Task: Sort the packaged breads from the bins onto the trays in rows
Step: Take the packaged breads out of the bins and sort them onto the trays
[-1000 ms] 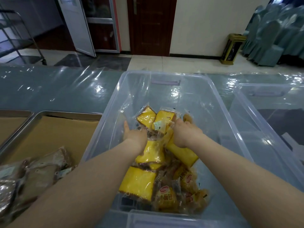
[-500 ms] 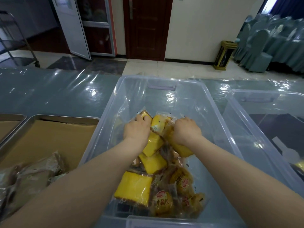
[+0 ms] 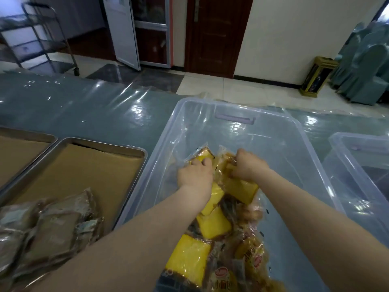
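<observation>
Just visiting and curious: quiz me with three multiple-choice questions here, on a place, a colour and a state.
1. Where do the yellow packaged breads lie? A on the floor; B in the clear bin; C on a chair.
2. What colour lines the nearest metal tray? A white; B red; C brown.
3. The left hand and right hand are: A gripping breads; B flat open; C hanging empty.
Answers: 1 B, piled inside its walls; 2 C, brown paper covers it; 3 A, both clutch the breads.

Left hand point(image 3: 194, 179) now round bread pack point(image 3: 203, 156)
</observation>
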